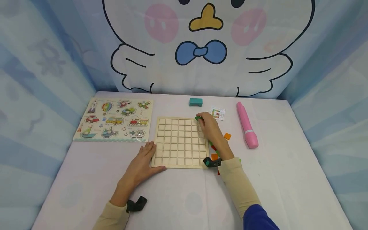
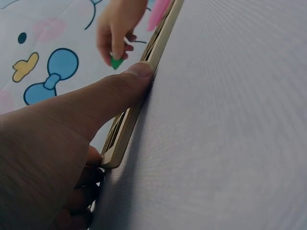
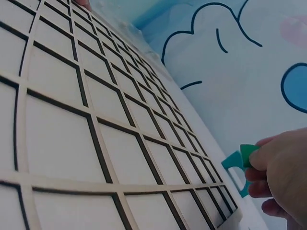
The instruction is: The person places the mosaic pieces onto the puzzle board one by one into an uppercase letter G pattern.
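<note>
A wooden grid board [image 1: 180, 142] with rows of square recesses lies flat on the table. My left hand [image 1: 143, 162] rests at its near left corner, the thumb [image 2: 120, 91] along the front edge and the fingers at the left side. Over the far right corner of the board, my right hand [image 1: 211, 128] pinches a small green piece [image 3: 247, 154] between thumb and fingertips. Beside the board's right edge, partly hidden under the right forearm, lie orange [image 1: 214, 157], red and green pieces. Another orange square [image 1: 227, 136] sits a little farther right.
A small pattern card [image 1: 217, 113] lies behind the right hand, near a teal block [image 1: 195, 102]. To the right is a pink wand-shaped object [image 1: 247, 126]. A vehicle picture puzzle [image 1: 115, 119] lies at the left. A printed curtain [image 1: 201, 76] hangs behind the table.
</note>
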### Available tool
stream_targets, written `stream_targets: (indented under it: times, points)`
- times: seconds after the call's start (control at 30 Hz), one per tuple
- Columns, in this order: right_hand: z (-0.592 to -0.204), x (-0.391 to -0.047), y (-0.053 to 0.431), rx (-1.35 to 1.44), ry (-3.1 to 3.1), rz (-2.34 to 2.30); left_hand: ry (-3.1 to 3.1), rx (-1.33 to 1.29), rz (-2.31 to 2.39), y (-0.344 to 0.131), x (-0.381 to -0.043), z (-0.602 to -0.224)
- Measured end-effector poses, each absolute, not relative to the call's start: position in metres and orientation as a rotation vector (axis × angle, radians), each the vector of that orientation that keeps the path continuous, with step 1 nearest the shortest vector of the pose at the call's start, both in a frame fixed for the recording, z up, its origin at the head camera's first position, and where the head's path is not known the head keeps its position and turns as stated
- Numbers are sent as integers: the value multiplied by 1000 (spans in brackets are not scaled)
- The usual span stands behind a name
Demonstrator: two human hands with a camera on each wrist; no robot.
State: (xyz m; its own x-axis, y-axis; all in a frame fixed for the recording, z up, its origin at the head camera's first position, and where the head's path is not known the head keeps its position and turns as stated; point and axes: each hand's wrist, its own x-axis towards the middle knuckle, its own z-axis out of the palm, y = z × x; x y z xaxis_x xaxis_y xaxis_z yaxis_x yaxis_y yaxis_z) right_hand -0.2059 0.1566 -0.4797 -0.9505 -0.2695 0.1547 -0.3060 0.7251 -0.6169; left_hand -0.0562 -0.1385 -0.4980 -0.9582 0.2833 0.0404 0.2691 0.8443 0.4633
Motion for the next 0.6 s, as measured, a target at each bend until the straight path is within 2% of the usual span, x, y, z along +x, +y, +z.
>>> stream_targets:
  times: [0.6]
  points:
    - [-477, -203, 120, 611, -2824, 1128, 2985, 433, 725, -138, -56, -498]
